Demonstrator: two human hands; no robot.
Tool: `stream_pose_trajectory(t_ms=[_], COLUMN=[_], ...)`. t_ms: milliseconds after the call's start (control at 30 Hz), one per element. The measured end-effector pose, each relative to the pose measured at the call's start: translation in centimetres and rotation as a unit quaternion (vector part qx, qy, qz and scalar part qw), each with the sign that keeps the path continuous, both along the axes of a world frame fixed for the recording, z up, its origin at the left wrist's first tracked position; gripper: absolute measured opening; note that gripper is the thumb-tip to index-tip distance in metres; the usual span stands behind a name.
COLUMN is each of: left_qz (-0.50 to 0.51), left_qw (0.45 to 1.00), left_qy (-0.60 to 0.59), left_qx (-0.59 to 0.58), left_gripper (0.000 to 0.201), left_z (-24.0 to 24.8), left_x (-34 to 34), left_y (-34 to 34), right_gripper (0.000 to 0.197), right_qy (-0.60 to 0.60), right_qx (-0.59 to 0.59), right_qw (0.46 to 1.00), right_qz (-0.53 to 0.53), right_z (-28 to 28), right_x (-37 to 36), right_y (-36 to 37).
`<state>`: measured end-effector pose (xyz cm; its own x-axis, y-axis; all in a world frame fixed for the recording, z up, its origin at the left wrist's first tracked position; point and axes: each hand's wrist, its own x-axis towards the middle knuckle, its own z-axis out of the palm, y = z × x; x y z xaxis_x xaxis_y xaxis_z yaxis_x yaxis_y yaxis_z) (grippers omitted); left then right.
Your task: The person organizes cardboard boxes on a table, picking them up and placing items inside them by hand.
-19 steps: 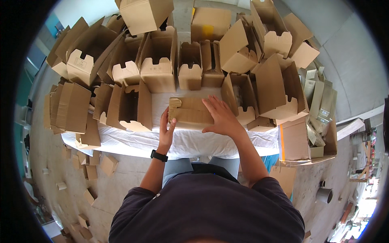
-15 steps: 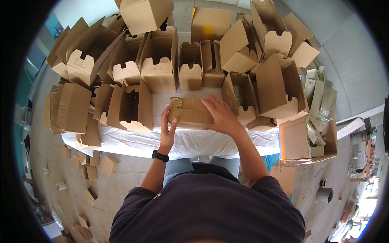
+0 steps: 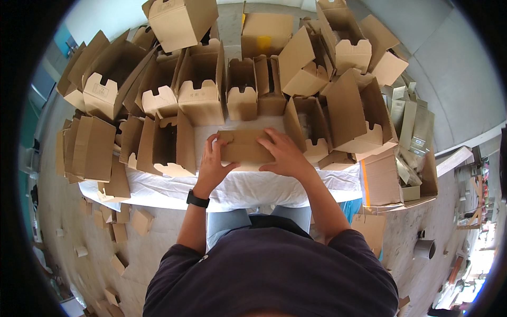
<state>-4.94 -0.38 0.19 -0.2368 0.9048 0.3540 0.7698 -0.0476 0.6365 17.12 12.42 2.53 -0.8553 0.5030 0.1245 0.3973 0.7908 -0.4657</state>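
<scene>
A closed, oblong brown cardboard box [image 3: 245,145] lies on the white cloth [image 3: 264,190] in front of me. My left hand [image 3: 214,161], below a black wristband, grips its left end, with fingers curled over the far corner and thumb at the near edge. At the other end my right hand [image 3: 285,154] holds the box, its fingers on top and its thumb along the near side. Just left of my left hand stands an open cardboard box [image 3: 182,140]. Another open box [image 3: 311,129] stands close beyond my right hand.
Open cardboard boxes with notched flaps, such as this tall one [image 3: 203,100], line the table's back and left. A large carton [image 3: 383,179] at the right holds flat pale cartons [image 3: 417,127]. Small cardboard pieces [image 3: 142,222] and a grey cylinder [image 3: 424,249] are on the floor.
My left hand has gone from resting against the box's left side to curling over that end. My right fingers have drawn in, and the flap at the box's left end looks flatter.
</scene>
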Motion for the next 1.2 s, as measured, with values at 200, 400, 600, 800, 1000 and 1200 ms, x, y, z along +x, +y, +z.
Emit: stream_pose_trajectory(t_ms=[200, 400, 600, 800, 1000, 1200], left_qz=[-0.039, -0.019, -0.019, -0.026, -0.007, 0.033], left_qw=[0.998, 0.985, 0.962, 0.99, 0.992, 0.993], left_qy=[-0.047, -0.162, -0.271, -0.136, 0.127, 0.111], left_qx=[0.026, 0.062, 0.035, -0.022, -0.024, -0.018], left_gripper=[0.079, 0.099, 0.108, 0.093, 0.067, 0.057], left_z=[-1.4, -1.3, -4.3, -6.5, -11.8, -10.5], left_x=[-0.8, -0.3, -1.1, -2.2, -2.4, -1.3], left_y=[0.5, 0.0, 0.4, 1.5, 1.8, 1.8], right_gripper=[0.098, 0.087, 0.077, 0.085, 0.094, 0.095], right_qy=[-0.039, -0.035, 0.033, 0.056, -0.012, 0.004], right_qx=[0.067, -0.009, 0.018, 0.029, 0.0, -0.088], right_qw=[0.997, 0.999, 0.998, 0.98, 0.987, 0.99], right_qz=[0.018, 0.006, -0.044, -0.187, -0.162, -0.111], right_z=[0.7, 2.9, 3.2, 1.7, 0.8, 1.0], right_x=[-0.7, -0.9, -1.1, -1.1, 0.0, 1.5], right_y=[0.7, 1.3, 0.4, -2.0, -4.1, -3.9])
